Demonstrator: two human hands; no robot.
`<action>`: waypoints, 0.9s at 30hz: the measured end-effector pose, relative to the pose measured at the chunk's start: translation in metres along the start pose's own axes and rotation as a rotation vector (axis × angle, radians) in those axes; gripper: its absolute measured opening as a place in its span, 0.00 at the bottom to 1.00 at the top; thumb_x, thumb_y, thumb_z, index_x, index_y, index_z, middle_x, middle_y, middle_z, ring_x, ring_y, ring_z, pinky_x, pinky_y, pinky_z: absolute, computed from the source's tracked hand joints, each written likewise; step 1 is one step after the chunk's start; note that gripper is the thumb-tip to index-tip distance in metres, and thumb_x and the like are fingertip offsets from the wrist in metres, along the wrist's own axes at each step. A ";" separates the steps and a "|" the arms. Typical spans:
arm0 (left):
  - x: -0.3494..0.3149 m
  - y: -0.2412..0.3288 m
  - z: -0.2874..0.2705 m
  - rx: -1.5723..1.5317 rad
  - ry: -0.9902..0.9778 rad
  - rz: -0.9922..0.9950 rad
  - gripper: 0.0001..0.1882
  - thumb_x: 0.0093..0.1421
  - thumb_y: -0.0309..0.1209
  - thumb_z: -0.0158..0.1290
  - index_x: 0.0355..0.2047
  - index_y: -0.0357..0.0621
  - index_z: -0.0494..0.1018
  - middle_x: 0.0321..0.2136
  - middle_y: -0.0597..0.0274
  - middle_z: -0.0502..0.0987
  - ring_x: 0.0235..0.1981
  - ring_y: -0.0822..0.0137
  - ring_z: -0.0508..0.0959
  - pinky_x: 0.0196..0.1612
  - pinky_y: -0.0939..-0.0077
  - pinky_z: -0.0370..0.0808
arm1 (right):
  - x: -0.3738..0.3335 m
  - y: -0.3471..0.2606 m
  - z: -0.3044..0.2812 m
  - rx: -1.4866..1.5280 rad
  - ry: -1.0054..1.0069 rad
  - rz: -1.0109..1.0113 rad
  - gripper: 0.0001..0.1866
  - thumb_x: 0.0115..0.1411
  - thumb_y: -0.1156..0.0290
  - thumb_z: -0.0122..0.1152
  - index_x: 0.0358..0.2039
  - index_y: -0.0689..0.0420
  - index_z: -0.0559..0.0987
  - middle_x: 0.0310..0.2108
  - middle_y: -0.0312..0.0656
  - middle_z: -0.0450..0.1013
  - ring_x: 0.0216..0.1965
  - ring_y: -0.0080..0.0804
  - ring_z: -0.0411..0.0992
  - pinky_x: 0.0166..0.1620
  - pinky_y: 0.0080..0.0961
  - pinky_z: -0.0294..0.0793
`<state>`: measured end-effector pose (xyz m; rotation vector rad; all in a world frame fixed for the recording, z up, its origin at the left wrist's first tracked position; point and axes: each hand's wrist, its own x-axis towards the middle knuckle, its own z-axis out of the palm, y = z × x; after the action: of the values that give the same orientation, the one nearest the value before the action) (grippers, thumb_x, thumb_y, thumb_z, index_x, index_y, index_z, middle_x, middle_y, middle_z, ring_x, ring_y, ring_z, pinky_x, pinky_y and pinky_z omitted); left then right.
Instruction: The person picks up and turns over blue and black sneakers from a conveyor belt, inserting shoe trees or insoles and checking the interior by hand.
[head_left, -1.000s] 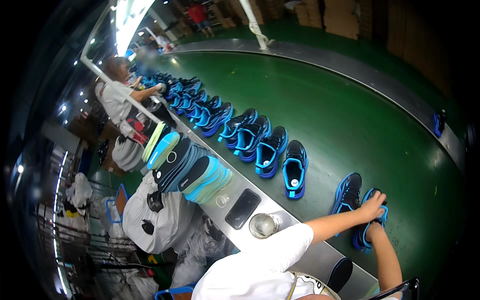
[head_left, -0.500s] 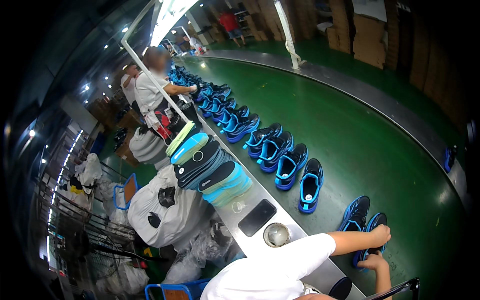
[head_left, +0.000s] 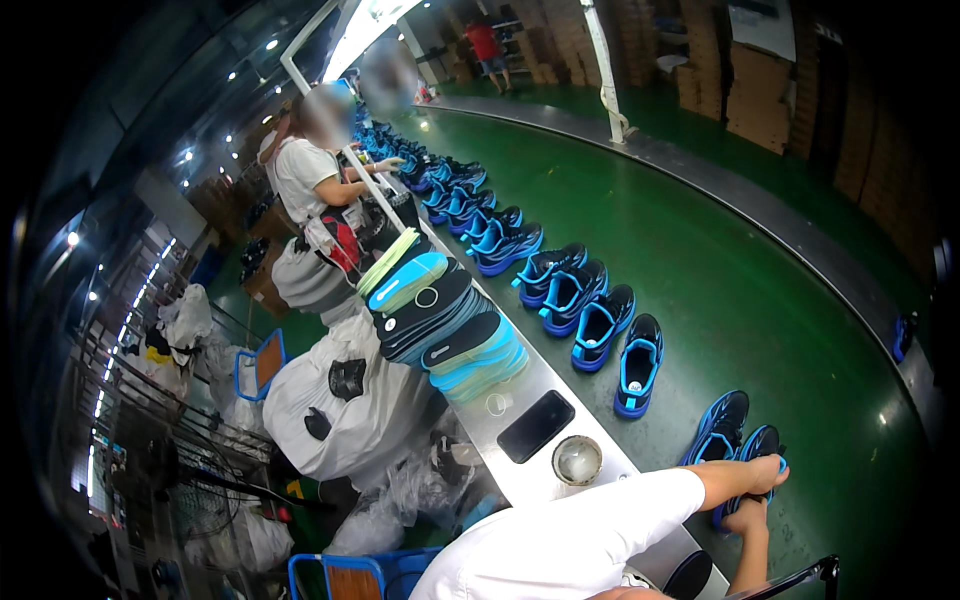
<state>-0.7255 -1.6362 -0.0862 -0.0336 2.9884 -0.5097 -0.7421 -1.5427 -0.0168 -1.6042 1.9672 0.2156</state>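
Note:
A black and blue sneaker [head_left: 762,442] stands on the green belt at the lower right. My left hand [head_left: 768,474] is closed at its upper side, with a small bright blue bit showing at the fingertips. Lower down, my right hand [head_left: 746,516] grips the same sneaker near its heel end. My left forearm crosses the sneaker and hides much of its middle. Just left of it is a matching sneaker [head_left: 722,420], partly behind the forearm. Another sneaker [head_left: 638,370] with a pale round mark inside sits farther along the belt.
A metal ledge beside the belt [head_left: 760,270] carries stacked insoles [head_left: 470,355], a black phone [head_left: 536,426] and a round container [head_left: 577,460]. More sneakers line the belt toward a co-worker [head_left: 310,185]. White sacks [head_left: 330,410] lie at the left.
The view has shifted, so most things appear slightly higher and to the right. Both hands stay at the sneaker; a blue bit now shows at my left fingertips. The co-worker's arm has moved.

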 end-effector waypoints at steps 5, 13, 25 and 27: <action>-0.029 -0.032 -0.057 -0.322 0.565 -0.152 0.09 0.41 0.33 0.46 0.22 0.45 0.74 0.26 0.62 0.73 0.20 0.63 0.71 0.23 0.71 0.64 | -0.001 0.004 -0.004 -0.017 -0.040 0.061 0.37 0.30 0.59 0.57 0.44 0.62 0.66 0.47 0.51 0.62 0.53 0.43 0.53 0.56 0.30 0.43; -0.227 -0.043 -0.116 -1.216 0.835 -0.574 0.08 0.37 0.26 0.46 0.12 0.39 0.57 0.14 0.56 0.61 0.18 0.53 0.64 0.20 0.63 0.60 | 0.018 0.028 0.029 -0.003 -0.051 0.130 0.51 0.27 0.58 0.62 0.54 0.61 0.52 0.53 0.49 0.53 0.56 0.43 0.46 0.58 0.33 0.35; -0.310 0.038 -0.062 -0.622 0.618 -0.866 0.17 0.40 0.25 0.49 0.32 0.39 0.59 0.31 0.54 0.60 0.32 0.57 0.64 0.33 0.67 0.63 | 0.006 0.044 0.041 0.017 0.442 -0.175 0.29 0.41 0.55 0.56 0.43 0.57 0.69 0.40 0.51 0.67 0.43 0.45 0.64 0.47 0.34 0.60; -0.312 0.038 -0.059 -0.590 0.586 -0.880 0.16 0.40 0.25 0.49 0.32 0.39 0.60 0.32 0.54 0.60 0.33 0.57 0.64 0.33 0.67 0.63 | -0.004 0.042 0.049 0.112 0.661 -0.197 0.27 0.42 0.56 0.56 0.42 0.57 0.69 0.38 0.51 0.67 0.42 0.43 0.65 0.46 0.34 0.61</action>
<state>-0.4225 -1.5684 -0.0111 -1.5122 3.4025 0.4289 -0.7647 -1.5057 -0.0642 -1.9395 2.2021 -0.5635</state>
